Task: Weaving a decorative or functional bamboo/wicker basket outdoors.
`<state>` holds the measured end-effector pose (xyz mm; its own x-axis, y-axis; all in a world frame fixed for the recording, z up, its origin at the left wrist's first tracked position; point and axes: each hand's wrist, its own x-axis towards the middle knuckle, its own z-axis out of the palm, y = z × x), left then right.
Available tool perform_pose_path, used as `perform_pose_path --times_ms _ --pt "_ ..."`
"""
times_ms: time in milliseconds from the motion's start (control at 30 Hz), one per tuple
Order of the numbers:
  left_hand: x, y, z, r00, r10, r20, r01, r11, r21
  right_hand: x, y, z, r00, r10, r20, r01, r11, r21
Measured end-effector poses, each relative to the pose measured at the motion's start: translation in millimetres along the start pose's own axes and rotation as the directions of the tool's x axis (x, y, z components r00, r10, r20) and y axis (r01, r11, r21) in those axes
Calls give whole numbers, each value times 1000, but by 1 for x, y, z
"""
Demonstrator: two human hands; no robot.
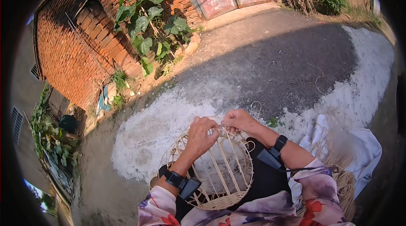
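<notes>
Left hand (pixel 202 135): fingers curled at the far rim of the openwork basket (pixel 224 202); cannot tell whether the tips are clamped on a strand. Basket lies below the fingers of both hands, over the lap. Near edge, farthest below the fingertips, carries a dense woven band, judged done; ribs between it and the fingers stand bare and spaced, and the far rim looks unfinished, so binding there is presumably left. Right hand (pixel 241 121): fingertips bunched at that rim; grip unclear. Loose strand (pixel 256 106) curls just above its knuckles; fibre bundle (pixel 344 188) lies right of and below its fingers, partly behind the sleeve. Left forearm hides the basket's left side; fingertip contact too small to resolve.
</notes>
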<state>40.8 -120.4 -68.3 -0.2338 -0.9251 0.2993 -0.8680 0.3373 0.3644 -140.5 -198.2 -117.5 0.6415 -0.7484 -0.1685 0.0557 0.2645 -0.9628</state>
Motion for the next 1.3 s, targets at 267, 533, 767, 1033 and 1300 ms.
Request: perform_pose_path --times_ms 267,533,767,1033,1300 --pt "2 7 5 994 34 -102 -36 999 -14 42 1 -6 981 -39 192 9 988 152" --pt "1 7 -1 998 33 -52 -32 999 24 57 -6 10 959 57 277 -54 998 -16" --pt "1 10 -1 992 99 -74 -93 992 80 67 12 12 989 10 149 27 969 -245" --pt "7 8 -9 997 51 66 -53 998 25 67 22 10 992 -57 112 85 960 -267" --pt "12 14 -6 995 40 88 -43 999 24 61 11 2 992 14 129 31 938 -346"
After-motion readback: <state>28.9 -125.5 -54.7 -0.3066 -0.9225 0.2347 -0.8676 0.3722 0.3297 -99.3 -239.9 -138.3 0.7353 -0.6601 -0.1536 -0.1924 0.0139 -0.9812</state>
